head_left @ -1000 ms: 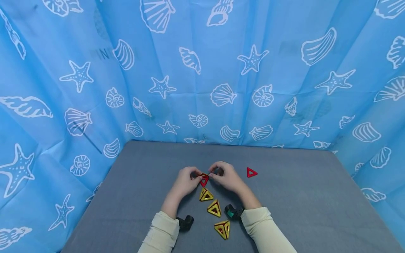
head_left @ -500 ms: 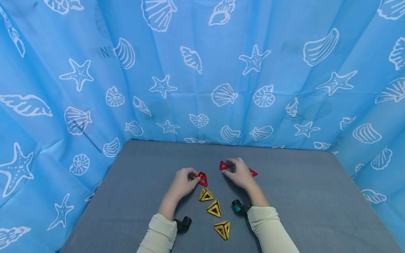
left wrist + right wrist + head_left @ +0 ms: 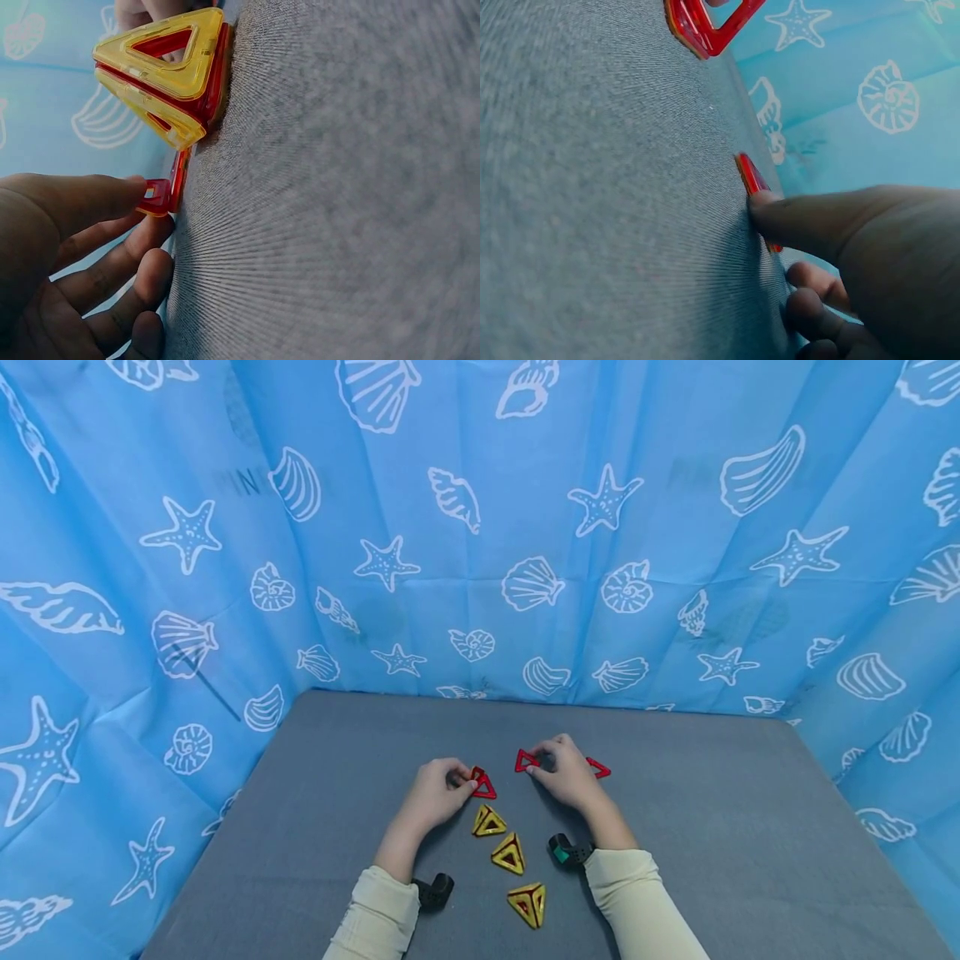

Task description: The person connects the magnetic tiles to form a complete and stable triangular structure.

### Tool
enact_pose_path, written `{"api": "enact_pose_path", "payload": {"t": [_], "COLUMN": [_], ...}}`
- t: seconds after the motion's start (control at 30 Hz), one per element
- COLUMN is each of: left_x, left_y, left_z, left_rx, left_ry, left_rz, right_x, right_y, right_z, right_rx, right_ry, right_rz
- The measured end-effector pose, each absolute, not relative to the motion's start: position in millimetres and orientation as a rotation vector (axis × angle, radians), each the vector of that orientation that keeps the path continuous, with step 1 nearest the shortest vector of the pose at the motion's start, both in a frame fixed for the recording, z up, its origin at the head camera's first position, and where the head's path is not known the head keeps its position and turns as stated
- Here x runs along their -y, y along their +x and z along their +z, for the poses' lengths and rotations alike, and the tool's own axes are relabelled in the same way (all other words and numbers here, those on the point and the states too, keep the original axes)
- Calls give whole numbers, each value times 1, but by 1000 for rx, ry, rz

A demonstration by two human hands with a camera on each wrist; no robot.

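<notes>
My left hand (image 3: pixel 435 793) pinches a small red triangular frame tile (image 3: pixel 155 198) between thumb and forefinger. It touches a second red triangular tile (image 3: pixel 484 787) that rests on the cloth. To the right, my right hand (image 3: pixel 568 774) holds the edge of another red triangular tile (image 3: pixel 525 761), thumb on top. The right wrist view has this tile (image 3: pixel 751 175) lying low against the cloth, partly covered by the thumb. One more red triangular tile (image 3: pixel 599 767) lies just beyond the right hand, partly hidden by it.
Three yellow-and-red tile pyramids (image 3: pixel 489 822) (image 3: pixel 509 854) (image 3: pixel 528 905) stand in a line between the forearms. A grey cloth (image 3: pixel 720 843) covers the table. Behind it hangs a blue seashell-print curtain (image 3: pixel 465 610).
My right hand left the left hand's tiles and moved right, onto a separate red tile. In the last half second that tile slid slightly left. The left hand has stayed with its red tiles.
</notes>
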State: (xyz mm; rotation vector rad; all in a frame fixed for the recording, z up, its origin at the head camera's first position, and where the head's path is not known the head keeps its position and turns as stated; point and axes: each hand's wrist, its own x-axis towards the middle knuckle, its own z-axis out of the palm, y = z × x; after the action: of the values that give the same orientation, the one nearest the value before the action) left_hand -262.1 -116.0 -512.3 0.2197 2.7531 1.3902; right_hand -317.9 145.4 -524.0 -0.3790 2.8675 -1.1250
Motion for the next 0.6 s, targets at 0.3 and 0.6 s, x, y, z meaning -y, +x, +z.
{"api": "enact_pose_path", "payload": {"t": [0.3, 0.6], "left_x": [116, 116], "left_y": [-262, -264], "left_z": [-513, -513], "left_rx": [-2750, -2748], "left_ry": [204, 199], "left_rz": [1390, 1384], "right_x": [-144, -135], "right_y": [-317, -314], "right_z": [-522, -518], "right_rx": [-2749, -2600], "right_ry": [-530, -722], "right_rz": [-1186, -1255]}}
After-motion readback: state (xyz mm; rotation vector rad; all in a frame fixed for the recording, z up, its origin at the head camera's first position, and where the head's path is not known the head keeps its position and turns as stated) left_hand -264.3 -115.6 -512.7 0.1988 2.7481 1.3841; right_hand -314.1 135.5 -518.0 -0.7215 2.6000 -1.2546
